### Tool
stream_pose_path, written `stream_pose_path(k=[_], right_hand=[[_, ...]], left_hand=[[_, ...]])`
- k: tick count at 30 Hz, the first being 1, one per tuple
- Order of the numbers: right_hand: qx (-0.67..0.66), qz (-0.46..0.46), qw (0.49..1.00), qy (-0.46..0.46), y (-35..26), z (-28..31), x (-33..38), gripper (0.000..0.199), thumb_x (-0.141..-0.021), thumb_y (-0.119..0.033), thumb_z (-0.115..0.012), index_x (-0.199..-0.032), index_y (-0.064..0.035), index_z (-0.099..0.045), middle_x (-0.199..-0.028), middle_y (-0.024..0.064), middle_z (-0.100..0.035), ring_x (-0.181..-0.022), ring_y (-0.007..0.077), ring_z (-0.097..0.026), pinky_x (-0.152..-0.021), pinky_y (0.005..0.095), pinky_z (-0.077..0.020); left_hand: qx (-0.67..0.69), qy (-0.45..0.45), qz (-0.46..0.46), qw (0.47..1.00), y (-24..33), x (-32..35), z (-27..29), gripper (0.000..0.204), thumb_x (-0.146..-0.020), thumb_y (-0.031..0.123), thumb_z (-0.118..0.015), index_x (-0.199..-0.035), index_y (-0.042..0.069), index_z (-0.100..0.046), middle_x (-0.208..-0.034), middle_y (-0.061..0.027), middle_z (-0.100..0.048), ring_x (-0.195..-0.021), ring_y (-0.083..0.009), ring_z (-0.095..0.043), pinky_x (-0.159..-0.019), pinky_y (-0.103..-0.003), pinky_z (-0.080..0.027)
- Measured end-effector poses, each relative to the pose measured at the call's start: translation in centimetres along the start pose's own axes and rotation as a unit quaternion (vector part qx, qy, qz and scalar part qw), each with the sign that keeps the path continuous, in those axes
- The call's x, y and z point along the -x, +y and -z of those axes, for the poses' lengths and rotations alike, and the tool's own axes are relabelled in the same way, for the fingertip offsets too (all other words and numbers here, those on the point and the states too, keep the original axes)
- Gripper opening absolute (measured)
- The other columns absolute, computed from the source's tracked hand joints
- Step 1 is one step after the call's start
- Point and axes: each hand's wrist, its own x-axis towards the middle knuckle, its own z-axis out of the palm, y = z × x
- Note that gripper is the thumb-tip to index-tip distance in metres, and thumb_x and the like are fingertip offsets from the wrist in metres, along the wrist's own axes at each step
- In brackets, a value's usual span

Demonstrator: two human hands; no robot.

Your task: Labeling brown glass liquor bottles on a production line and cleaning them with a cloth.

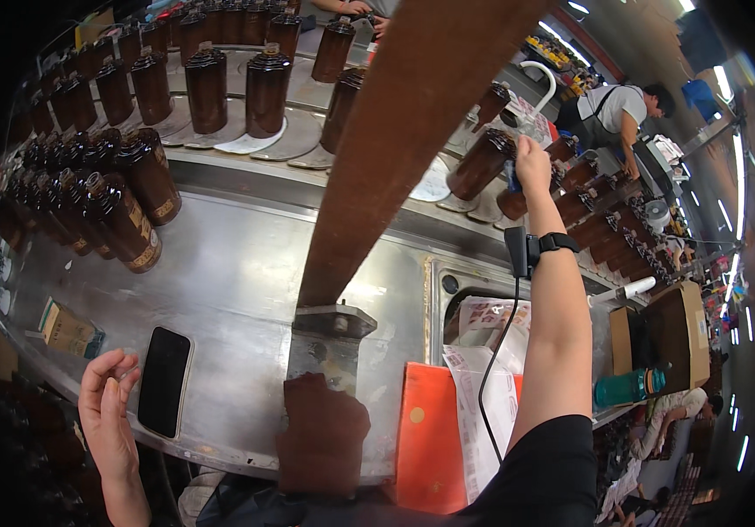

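My right hand (533, 167) reaches far across to the row of bottles, its fingers closed. Whatever they hold, if anything, is hidden from this side. Just left of it a dark brown glass bottle (481, 165) leans in the view, and a bit of blue shows between bottle and hand. My left hand (110, 400) is low at the left over the table's front edge, fingers loosely curled and the thumb apart from them. Beside its fingertips lie a black phone (166, 382) and a small green and tan box (70, 328).
A brown post (386, 149) rises from the metal table (228, 263). Brown bottles (120, 224) crowd the left, and more ride the conveyor plates (303, 136). Printed sheets (476, 378) lie over a sink and an orange folder (426, 439). A teal bottle (621, 388) and cardboard box (678, 334) stand right. People work beyond.
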Motion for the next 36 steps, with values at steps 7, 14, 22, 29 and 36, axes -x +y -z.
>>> stream_pose_path(k=[7, 14, 22, 29, 36], right_hand=[[0.064, -0.001, 0.998, -0.020, -1.8, 0.7, -0.5, 0.041, -0.090, -0.045, -0.060, -0.111, -0.0093, -0.064, -0.099, 0.0226, -0.069, -0.096, 0.0406, -0.066, -0.083, 0.0482, -0.0507], [0.164, 0.092, 0.981, -0.041, -5.8, 10.3, 7.9, 0.029, -0.091, -0.036, -0.061, -0.099, -0.0086, -0.058, -0.086, 0.0169, -0.069, -0.083, 0.0377, -0.067, -0.072, 0.0473, -0.0508], [-0.093, 0.250, 0.933, -0.242, -15.7, 28.6, 17.4, 0.012, -0.092, -0.013, -0.062, -0.098, -0.0031, -0.058, -0.075, -0.0024, -0.050, -0.069, 0.0053, -0.046, -0.065, 0.0222, -0.0390], [-0.496, 0.067, 0.751, -0.431, -18.6, 23.9, 24.8, 0.019, -0.099, -0.014, -0.056, -0.114, -0.0027, -0.056, -0.090, -0.0019, -0.058, -0.081, 0.0036, -0.051, -0.072, 0.0205, -0.0427], [-0.324, -0.101, 0.658, -0.673, -17.2, 18.8, 32.9, 0.055, -0.102, -0.035, -0.049, -0.142, 0.0018, -0.040, -0.088, 0.0063, -0.066, -0.075, 0.0078, -0.060, -0.067, 0.0242, -0.0488]], left_hand=[[0.002, 0.003, 0.006, 1.000, 0.3, -0.8, -1.1, 0.030, -0.098, 0.011, -0.053, -0.124, -0.005, -0.055, -0.113, -0.0134, -0.063, -0.112, -0.0222, -0.061, -0.100, -0.036, -0.047], [0.013, -0.117, -0.016, 0.993, 0.8, 0.7, -4.9, 0.027, -0.096, 0.003, -0.051, -0.121, -0.005, -0.057, -0.109, -0.0118, -0.065, -0.104, -0.0191, -0.063, -0.098, -0.033, -0.048], [-0.102, -0.368, -0.236, 0.894, 3.5, 0.5, -13.1, 0.071, -0.080, 0.026, -0.072, -0.140, -0.001, -0.044, -0.143, -0.0207, -0.043, -0.135, -0.0296, -0.041, -0.112, -0.042, -0.032], [0.229, -0.524, 0.139, 0.809, 1.7, 3.6, -18.6, 0.097, -0.083, 0.055, -0.070, -0.150, 0.001, -0.024, -0.140, -0.0116, -0.046, -0.127, -0.0182, -0.047, -0.105, -0.034, -0.039], [0.155, -0.341, 0.213, 0.903, -1.7, 5.1, -14.9, 0.068, -0.095, 0.032, -0.064, -0.144, 0.000, -0.030, -0.128, -0.0128, -0.054, -0.116, -0.0155, -0.054, -0.098, -0.032, -0.046]])
